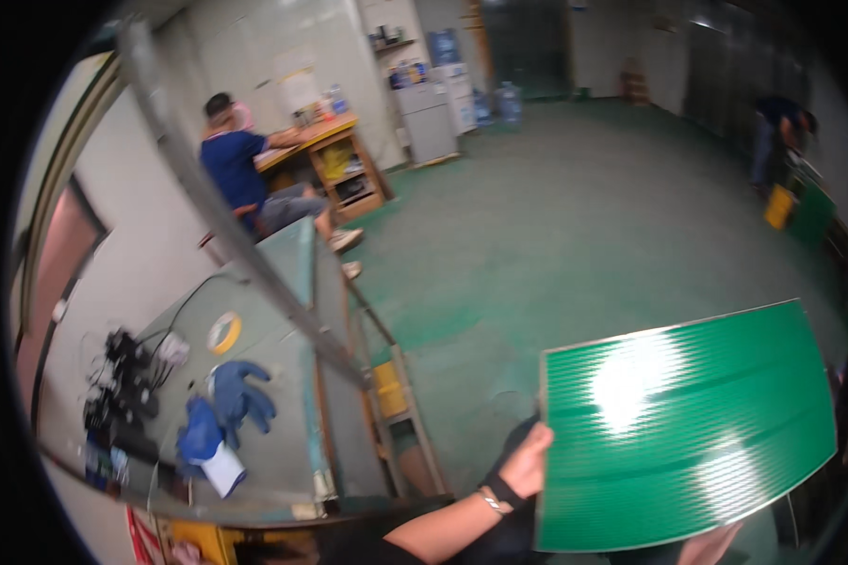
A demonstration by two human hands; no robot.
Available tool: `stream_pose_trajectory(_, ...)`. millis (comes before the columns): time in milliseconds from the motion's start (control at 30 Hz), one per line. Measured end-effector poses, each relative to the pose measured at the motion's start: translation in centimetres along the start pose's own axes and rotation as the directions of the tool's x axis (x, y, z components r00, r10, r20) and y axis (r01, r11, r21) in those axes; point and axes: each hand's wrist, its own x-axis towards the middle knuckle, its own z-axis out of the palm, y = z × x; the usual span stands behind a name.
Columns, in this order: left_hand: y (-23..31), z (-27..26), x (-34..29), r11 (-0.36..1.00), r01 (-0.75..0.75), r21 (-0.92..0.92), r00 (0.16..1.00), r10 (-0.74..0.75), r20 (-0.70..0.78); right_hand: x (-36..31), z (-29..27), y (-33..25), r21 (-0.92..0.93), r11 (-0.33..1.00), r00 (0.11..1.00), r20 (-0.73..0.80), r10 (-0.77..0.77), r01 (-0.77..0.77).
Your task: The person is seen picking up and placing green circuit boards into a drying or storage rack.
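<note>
A large green ribbed panel (688,414) with a thin pale border is held up in front of me at the lower right, tilted, with bright reflections on its face. My left hand (530,461) grips its left edge, the thumb side showing and the other fingers behind it. A dark band and a metal bracelet circle that wrist. Under the panel's lower edge, part of my right hand or wrist (711,544) shows; its fingers are hidden by the panel, so its grip cannot be made out.
At left, a green-topped table (278,377) bears blue work gloves (240,400), a yellow tape roll (224,332) and black cables. A metal post (226,226) rises beside it. One person (236,160) sits at a wooden desk; another (777,137) bends over green panels far right.
</note>
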Motion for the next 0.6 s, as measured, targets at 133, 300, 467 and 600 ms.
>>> stream_pose_trajectory(133, -4.9, 1.4, 0.8, 0.992, 0.079, -0.098, 0.995, -0.072, 0.072, -4.1, 5.4, 3.5, -0.083, 0.975, 0.968, -0.157, 0.194, -0.208)
stream_pose_trajectory(300, -7.1, 1.2, 0.2, 0.960, 0.238, 0.148, 0.965, -0.251, 0.080, -0.8, 2.8, 0.5, -0.378, 0.913, 0.977, -0.192, 0.089, -0.157)
stream_pose_trajectory(467, -8.5, -3.9, 2.2, 0.412, -0.009, 0.911, 0.943, -0.301, 0.145, 3.8, -10.5, -2.9, -0.891, 0.407, 0.977, 0.150, -0.152, 0.200)
stream_pose_trajectory(600, -6.8, -4.3, 2.8, 0.143, -0.181, 0.973, 0.963, -0.174, 0.205, 1.3, 1.3, -3.4, -0.689, 0.693, 0.947, -0.032, -0.320, 0.211)
